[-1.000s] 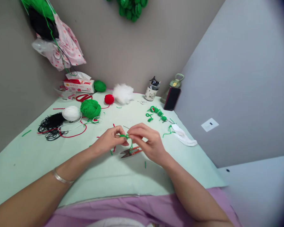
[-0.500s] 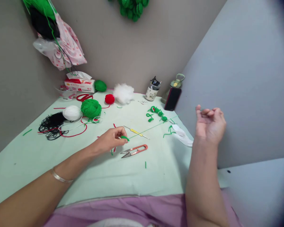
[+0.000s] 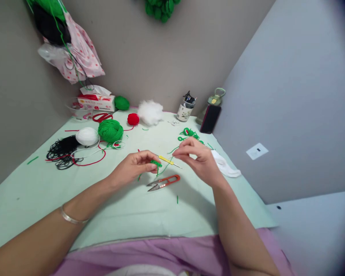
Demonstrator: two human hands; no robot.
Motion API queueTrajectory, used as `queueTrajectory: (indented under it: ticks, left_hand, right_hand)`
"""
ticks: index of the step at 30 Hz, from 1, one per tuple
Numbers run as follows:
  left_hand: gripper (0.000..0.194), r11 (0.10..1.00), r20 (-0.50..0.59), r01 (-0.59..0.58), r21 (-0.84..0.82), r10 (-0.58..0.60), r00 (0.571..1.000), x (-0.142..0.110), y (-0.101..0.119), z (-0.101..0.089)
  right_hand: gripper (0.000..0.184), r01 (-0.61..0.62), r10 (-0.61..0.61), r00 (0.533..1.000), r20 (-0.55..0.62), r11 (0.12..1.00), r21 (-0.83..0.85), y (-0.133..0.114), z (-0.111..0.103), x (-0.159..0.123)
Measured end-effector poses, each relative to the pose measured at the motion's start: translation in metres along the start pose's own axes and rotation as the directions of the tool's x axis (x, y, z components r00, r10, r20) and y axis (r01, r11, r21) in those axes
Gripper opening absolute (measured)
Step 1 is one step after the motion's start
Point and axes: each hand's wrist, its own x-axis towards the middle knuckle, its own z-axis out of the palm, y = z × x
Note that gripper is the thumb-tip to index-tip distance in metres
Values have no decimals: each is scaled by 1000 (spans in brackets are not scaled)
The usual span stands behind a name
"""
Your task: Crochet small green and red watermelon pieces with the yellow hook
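My left hand (image 3: 135, 166) pinches a small green crocheted piece (image 3: 155, 163) just above the pale green table (image 3: 31, 199). A thin green yarn strand (image 3: 168, 165) runs from that piece up to my right hand (image 3: 199, 157), whose thumb and fingers are pinched on it a short way to the right. Below the strand lies a yellow-handled crochet hook (image 3: 169, 161), and nearer me a pair of red thread snips (image 3: 163, 183).
At the left lie a green yarn ball (image 3: 110, 131), a white ball (image 3: 87, 137) and tangled black yarn (image 3: 62, 150). Further back are a red ball (image 3: 133, 119), white stuffing (image 3: 150, 112), a tissue box (image 3: 96, 101), a jar (image 3: 184, 111), a phone (image 3: 209, 119) and finished green pieces (image 3: 191, 134).
My right hand drew the strand far out to the right and up, then came back down close to my left hand. The left hand stayed in place with the green piece.
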Motion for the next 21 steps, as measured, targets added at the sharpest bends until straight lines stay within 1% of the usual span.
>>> queueTrajectory:
  ticks: [3,6,13,21]
  left_hand:
    - [20,1000,15,-3,19,3,1000,-1,1,1]
    - [19,999,8,2,35,-3,1000,-2,3,3]
    - [18,999,35,-7,53,6,999,-3,4,4]
    - [19,999,56,-3,44,1,998,-3,4,4]
  right_hand:
    - [18,44,-35,996,80,993,-111,-2,13,-2]
    - [18,71,-58,995,87,985,-156,0,18,-3]
    - [17,130,-110,989,94,962,-240,2,19,-2]
    - [17,174,-148,982,118,953,-247,5,18,-2]
